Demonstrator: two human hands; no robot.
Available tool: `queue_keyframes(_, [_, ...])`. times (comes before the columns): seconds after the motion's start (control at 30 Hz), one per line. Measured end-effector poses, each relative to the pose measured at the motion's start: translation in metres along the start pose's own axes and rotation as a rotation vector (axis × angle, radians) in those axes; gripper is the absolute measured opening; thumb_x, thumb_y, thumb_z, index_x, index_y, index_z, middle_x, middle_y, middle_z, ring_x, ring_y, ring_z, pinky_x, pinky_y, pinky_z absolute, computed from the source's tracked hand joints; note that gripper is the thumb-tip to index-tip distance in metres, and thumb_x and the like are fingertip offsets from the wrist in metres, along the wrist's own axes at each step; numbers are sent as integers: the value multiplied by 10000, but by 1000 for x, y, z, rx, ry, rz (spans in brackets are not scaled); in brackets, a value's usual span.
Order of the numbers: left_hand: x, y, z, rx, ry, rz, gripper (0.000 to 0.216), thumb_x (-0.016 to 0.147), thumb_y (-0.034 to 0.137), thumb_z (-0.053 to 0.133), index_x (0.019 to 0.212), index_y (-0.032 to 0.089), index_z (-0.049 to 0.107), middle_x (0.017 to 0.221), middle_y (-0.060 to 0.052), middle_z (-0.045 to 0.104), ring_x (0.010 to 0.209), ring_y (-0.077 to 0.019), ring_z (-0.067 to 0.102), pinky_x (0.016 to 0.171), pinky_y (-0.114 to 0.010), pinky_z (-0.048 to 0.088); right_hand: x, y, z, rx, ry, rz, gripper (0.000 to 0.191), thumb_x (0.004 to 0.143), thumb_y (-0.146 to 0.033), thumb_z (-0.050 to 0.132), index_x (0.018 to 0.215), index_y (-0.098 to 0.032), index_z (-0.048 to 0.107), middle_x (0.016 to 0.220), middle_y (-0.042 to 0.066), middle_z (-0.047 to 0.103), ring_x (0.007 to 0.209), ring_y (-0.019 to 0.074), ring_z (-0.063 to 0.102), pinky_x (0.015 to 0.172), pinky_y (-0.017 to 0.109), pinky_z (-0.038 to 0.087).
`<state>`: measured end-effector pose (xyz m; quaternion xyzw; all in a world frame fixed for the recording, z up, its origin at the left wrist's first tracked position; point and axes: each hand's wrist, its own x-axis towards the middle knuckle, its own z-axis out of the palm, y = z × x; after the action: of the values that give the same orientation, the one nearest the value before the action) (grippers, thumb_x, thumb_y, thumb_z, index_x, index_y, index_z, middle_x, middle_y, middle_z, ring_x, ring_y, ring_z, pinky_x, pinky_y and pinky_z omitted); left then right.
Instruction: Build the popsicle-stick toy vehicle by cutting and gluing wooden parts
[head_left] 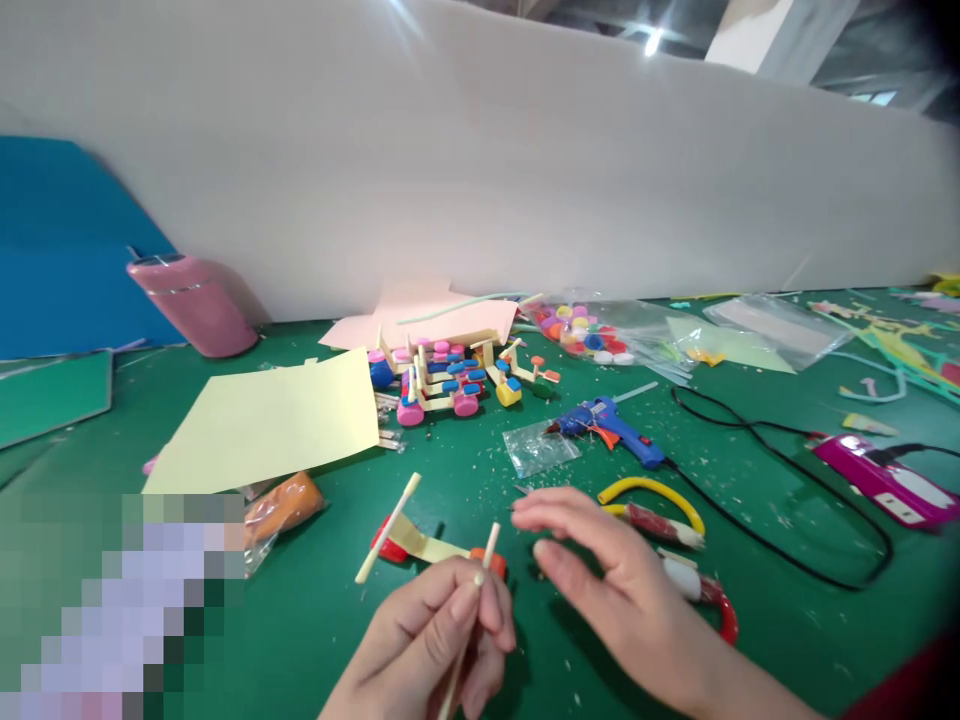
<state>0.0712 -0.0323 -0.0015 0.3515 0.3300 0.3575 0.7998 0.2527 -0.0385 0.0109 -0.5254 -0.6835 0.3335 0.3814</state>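
Observation:
My left hand (442,635), at the bottom centre, pinches a thin pale stick (490,545) between thumb and fingers. A small round stick end shows at the fingertips, and a length of stick runs down below the palm. Just beyond it lies a small assembly with a cream strip (431,546), a red cap (388,541), an orange cap (496,563) partly hidden by my fingers, and a pale crossbar (388,528). My right hand (607,580) hovers to the right, thumb and fingers apart, nothing visible in it. Beside it lie yellow-handled (652,485) and red-handled (726,608) tools.
A blue glue gun (611,425) lies on the green table, its black cord looping to a magenta power strip (885,475). Several cap-wheeled assemblies (450,385) stand behind, near a bag of coloured caps (585,335). Yellow foam sheet (277,420) and pink tumbler (196,305) are left.

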Motion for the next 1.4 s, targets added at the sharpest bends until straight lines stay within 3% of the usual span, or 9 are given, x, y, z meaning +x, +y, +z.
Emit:
queue_keyframes(0.13, [2, 5, 2, -49, 67, -32, 210, 816, 318, 543, 702, 149, 592, 612, 10, 505, 469, -59, 350, 484, -220, 217, -20, 33, -36, -227, 139, 176, 189, 884, -308, 432, 1019, -254, 552, 1002, 31, 614, 890, 167, 603, 768, 274, 517])
queue_keyframes(0.23, [3, 3, 1, -52, 91, -38, 216, 805, 343, 557, 717, 153, 609, 596, 22, 462, 480, -57, 298, 483, -222, 181, -38, 55, -57, -445, 60, 232, 299, 863, -316, 448, 1148, -231, 476, 1199, 83, 505, 1061, 213, 530, 851, 343, 494])
queue_keyframes(0.4, [4, 2, 0, -16, 87, 5, 243, 807, 381, 543, 729, 164, 619, 564, 46, 366, 483, -62, 229, 464, -230, 125, -49, 67, -70, -698, -111, 221, 441, 800, -343, 518, 1223, -242, 445, 1285, 95, 445, 1178, 278, 441, 962, 451, 403])
queue_keyframes(0.53, [3, 5, 1, -45, 62, 13, 239, 800, 375, 553, 712, 160, 610, 585, 34, 391, 504, -71, 240, 471, -228, 135, -48, 69, -71, -721, -170, 178, 578, 713, -224, 543, 1268, -220, 381, 1281, 108, 445, 1175, 286, 445, 964, 458, 399])
queue_keyframes(0.8, [-1, 7, 2, -69, 29, 34, 214, 805, 338, 549, 711, 151, 595, 572, 37, 378, 495, -68, 242, 465, -225, 126, -42, 71, -66, -728, -148, 154, 400, 671, -165, 505, 1068, -180, 462, 1075, 115, 541, 1011, 259, 548, 870, 410, 466])
queue_keyframes(1.07, [0, 6, 1, -11, 50, 25, 247, 788, 371, 573, 717, 137, 611, 557, 40, 386, 470, -51, 264, 451, -221, 119, -48, 46, -52, -424, -107, 127, 470, 763, -197, 456, 1219, -201, 341, 1152, 117, 583, 1006, 217, 612, 747, 217, 538])
queue_keyframes(1.3, [1, 2, 0, -14, 45, -10, 315, 726, 441, 624, 705, 128, 645, 533, 40, 403, 446, -43, 253, 427, -216, 125, -45, 33, -32, -497, -186, 100, 658, 692, -309, 592, 1279, -144, 343, 1270, 178, 491, 1149, 306, 494, 903, 378, 469])
queue_keyframes(1.4, [2, 4, 0, -16, 40, 12, 300, 726, 435, 628, 701, 136, 635, 537, 41, 409, 448, -44, 259, 428, -216, 133, -47, 33, -31, -498, -207, 112, 733, 643, -317, 629, 1294, -151, 338, 1272, 170, 487, 1133, 318, 503, 897, 406, 471])
